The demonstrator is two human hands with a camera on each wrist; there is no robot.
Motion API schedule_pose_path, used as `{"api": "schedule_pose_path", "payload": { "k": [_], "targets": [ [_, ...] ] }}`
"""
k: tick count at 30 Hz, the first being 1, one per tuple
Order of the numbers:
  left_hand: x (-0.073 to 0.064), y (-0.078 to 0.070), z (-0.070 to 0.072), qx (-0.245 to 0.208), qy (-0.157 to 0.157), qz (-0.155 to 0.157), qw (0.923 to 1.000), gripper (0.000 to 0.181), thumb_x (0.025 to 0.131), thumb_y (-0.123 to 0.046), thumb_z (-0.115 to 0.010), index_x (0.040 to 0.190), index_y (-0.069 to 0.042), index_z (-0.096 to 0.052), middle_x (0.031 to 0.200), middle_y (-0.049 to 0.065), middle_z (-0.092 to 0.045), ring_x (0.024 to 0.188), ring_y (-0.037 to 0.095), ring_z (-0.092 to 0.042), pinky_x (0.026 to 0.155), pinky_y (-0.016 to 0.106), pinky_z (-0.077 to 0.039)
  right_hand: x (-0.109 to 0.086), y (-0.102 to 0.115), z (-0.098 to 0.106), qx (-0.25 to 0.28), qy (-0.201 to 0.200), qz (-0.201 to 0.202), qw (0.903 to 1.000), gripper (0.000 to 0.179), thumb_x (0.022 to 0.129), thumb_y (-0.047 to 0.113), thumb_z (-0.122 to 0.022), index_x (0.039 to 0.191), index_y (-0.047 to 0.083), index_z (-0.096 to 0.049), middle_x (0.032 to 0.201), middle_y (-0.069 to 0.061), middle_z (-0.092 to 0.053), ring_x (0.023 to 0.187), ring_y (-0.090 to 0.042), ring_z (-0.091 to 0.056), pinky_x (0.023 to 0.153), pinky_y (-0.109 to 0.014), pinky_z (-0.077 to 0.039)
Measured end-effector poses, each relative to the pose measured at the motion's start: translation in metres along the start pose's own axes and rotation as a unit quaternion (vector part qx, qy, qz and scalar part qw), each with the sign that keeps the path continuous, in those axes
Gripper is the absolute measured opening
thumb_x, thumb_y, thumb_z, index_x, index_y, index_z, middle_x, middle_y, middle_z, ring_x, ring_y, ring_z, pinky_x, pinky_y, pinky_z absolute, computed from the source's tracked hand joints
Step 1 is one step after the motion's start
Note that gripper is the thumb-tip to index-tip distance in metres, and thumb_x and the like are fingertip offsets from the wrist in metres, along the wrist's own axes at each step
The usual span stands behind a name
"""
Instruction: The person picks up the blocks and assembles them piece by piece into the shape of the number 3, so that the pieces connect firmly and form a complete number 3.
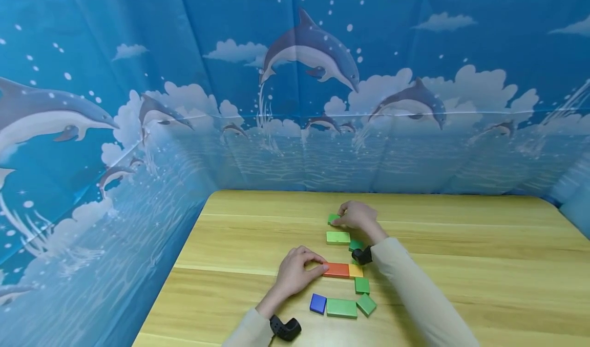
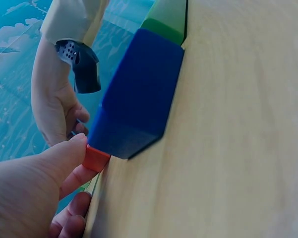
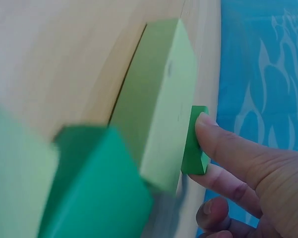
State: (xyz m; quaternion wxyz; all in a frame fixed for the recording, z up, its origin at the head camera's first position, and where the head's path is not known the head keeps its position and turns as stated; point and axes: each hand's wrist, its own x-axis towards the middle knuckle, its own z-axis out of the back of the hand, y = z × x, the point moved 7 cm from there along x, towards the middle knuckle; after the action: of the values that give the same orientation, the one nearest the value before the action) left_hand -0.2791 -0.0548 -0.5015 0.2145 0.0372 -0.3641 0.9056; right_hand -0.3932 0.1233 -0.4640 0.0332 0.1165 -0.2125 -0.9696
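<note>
My left hand (image 1: pixel 295 271) pinches the left end of a red rectangular block (image 1: pixel 337 270) between thumb and forefinger. Butted against that block's right end is a yellow-orange block (image 1: pixel 356 270). Farther up the table, my right hand (image 1: pixel 359 216) holds a small green block (image 3: pixel 194 144) between thumb and forefinger. Just nearer than it lies a light green block (image 1: pixel 338 238), with a darker green block (image 1: pixel 355 245) by its right corner, partly hidden by the wrist camera. A blue block (image 2: pixel 139 94) looms large beside my left thumb in the left wrist view.
Toward the near edge, a green rectangular block (image 1: pixel 341 308) lies between the blue block and a turned green square block (image 1: pixel 366 304). Another green block (image 1: pixel 362 285) sits below the yellow-orange one. A dolphin-printed curtain (image 1: pixel 295 152) hangs behind the wooden table (image 1: pixel 484 265).
</note>
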Motion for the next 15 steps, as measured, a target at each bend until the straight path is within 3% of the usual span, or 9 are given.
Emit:
{"api": "schedule_pose_path", "payload": {
  "k": [6,15],
  "targets": [
    [0.0,0.001,0.0,-0.002,-0.002,-0.001,1.0,0.025,0.087,-0.048,-0.065,0.096,-0.027,-0.074,0.089,-0.013,-0.054,0.078,0.006,-0.043,0.067,0.024,-0.034,0.002,0.013,-0.007,0.01,-0.005,0.011,0.9999,0.031,0.078,0.045,-0.076,0.092,0.018,-0.067,0.09,0.001,-0.06,0.071,-0.02,-0.051,0.064,-0.038,-0.037],
    [0.001,0.0,0.0,-0.003,-0.007,-0.013,0.9999,0.023,0.087,-0.046,-0.065,0.095,-0.027,-0.074,0.09,-0.012,-0.055,0.079,0.006,-0.044,0.066,0.024,-0.035,0.002,0.025,-0.017,0.01,-0.005,0.015,0.9998,0.033,0.077,0.044,-0.077,0.095,0.019,-0.069,0.077,0.002,-0.057,0.066,-0.019,-0.05,0.062,-0.037,-0.036]
  ]
}}
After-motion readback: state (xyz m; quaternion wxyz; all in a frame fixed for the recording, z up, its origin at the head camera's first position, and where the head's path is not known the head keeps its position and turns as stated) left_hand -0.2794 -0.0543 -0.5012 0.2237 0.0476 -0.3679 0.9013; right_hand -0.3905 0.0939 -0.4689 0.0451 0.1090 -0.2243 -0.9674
